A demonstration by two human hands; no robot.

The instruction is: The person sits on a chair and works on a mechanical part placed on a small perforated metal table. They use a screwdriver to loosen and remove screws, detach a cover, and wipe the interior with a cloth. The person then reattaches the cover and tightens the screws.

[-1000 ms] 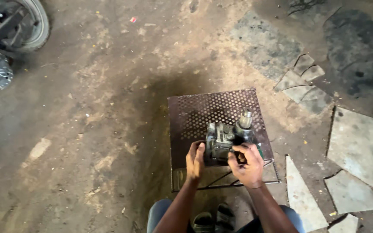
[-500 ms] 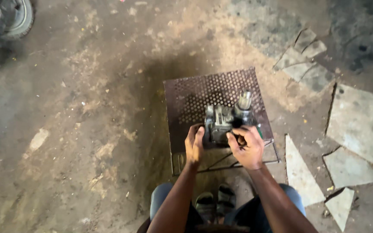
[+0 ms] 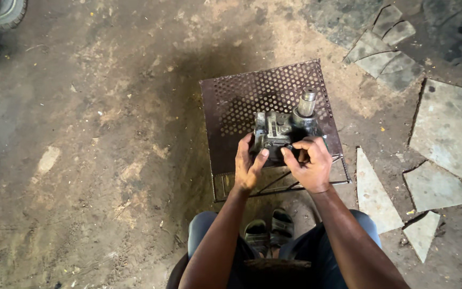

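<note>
Now, left hand [image 3: 248,167] and right hand [image 3: 310,163] grip closed on metal pump housing [image 3: 279,131], perforated stand [image 3: 241,99]

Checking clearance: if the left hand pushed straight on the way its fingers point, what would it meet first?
The left hand already touches the grimy metal housing; going on, it would press into that, though depth is unclear.

You had a dark grey, greasy metal housing [image 3: 275,135] in front of you, its splined shaft end [image 3: 306,102] a paler silver-grey. It sat on a rust-brown perforated metal stand [image 3: 241,101], patterned with even rows of small round holes that showed lighter against the plate. The dirt floor [image 3: 97,139] around you was mottled brown and tan, with a darker stained patch near the stand. The broken stone slabs [image 3: 447,126] were dull grey-green. Your sandals [image 3: 268,233] were dark with grey straps.
</note>
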